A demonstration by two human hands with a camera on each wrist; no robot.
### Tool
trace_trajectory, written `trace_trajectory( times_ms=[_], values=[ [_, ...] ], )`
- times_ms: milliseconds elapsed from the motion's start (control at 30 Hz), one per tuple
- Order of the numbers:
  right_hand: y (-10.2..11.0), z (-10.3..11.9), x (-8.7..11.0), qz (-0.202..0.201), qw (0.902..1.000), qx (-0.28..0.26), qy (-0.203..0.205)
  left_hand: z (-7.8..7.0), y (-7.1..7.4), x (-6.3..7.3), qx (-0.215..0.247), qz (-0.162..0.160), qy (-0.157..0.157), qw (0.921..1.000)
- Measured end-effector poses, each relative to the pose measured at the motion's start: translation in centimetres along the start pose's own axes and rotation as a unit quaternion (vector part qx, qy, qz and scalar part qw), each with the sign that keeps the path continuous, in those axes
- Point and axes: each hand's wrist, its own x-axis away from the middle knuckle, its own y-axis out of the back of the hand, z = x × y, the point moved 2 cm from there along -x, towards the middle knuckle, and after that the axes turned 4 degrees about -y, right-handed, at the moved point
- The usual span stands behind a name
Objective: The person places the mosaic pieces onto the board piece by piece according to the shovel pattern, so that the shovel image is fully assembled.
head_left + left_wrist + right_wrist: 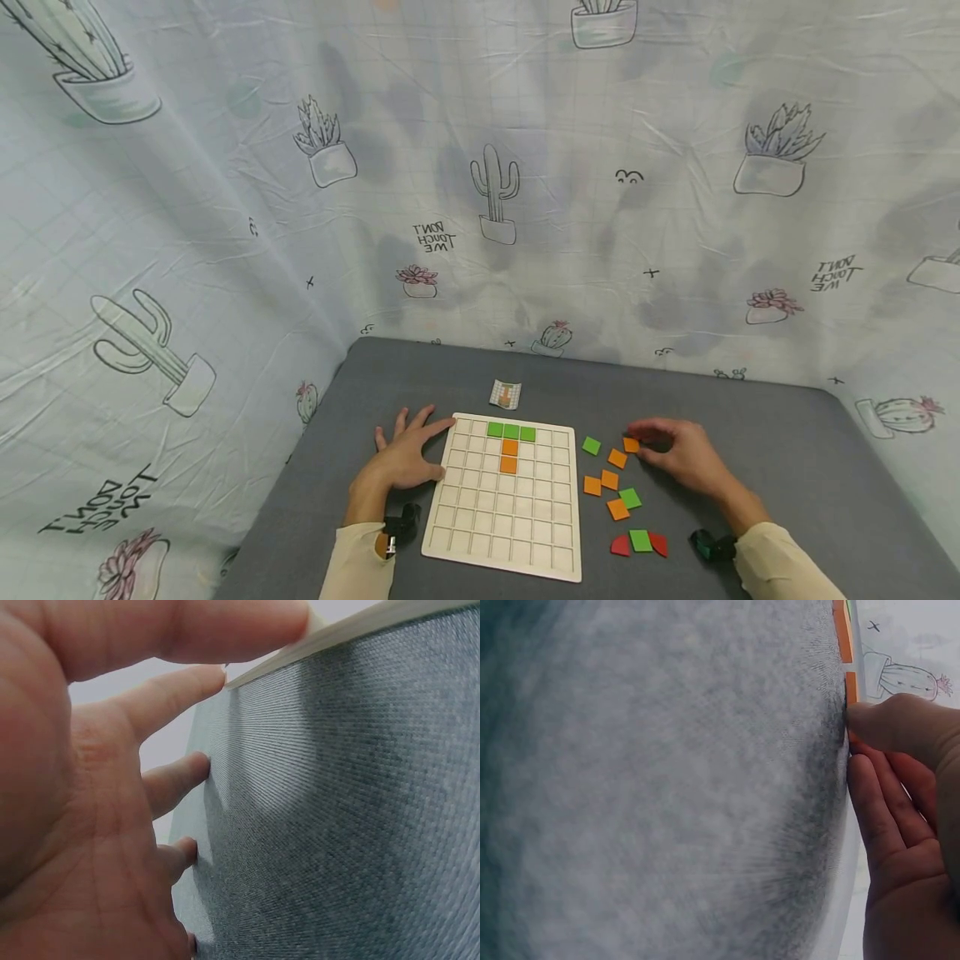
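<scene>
A pale square-grid board (461,500) lies on the dark grey table. Along its top sit three green square tiles (512,432) in a row, with two orange square tiles (509,457) in a column beneath the middle one. My left hand (405,454) spreads its fingers at the board's left side; its thumb and index finger (247,630) touch the edge. To the right of the board, my right hand (686,454) pinches an orange square tile (631,445) between thumb and fingers. That tile (851,690) shows edge-on in the right wrist view, at the table surface.
Loose orange tiles (592,485) and green tiles (591,446) lie between the board and my right hand. Nearer me are two red curved-edge pieces (620,546) beside a green tile. A small pattern card (506,394) lies behind the board. A printed curtain (562,250) surrounds the table.
</scene>
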Motion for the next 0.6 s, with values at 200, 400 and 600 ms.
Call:
trace_trajectory(
  times_ms=[200, 400, 600],
  values=[
    [0.0, 0.4, 0.3, -0.011, 0.9998, -0.014, -0.009, 0.2, -0.1, 0.0, 0.003, 0.000, -0.003, 1.0000],
    [0.0, 1.9, 1.0, -0.041, 0.9982, -0.043, -0.011, -0.8, 0.6, 0.1, -0.012, 0.015, 0.019, 0.9996],
    [-0.6, 4.5, 1.7, -0.067, 0.9947, -0.078, 0.005, -0.8, 0.6, 0.1, -0.019, 0.016, 0.026, 0.9993]
  ],
)
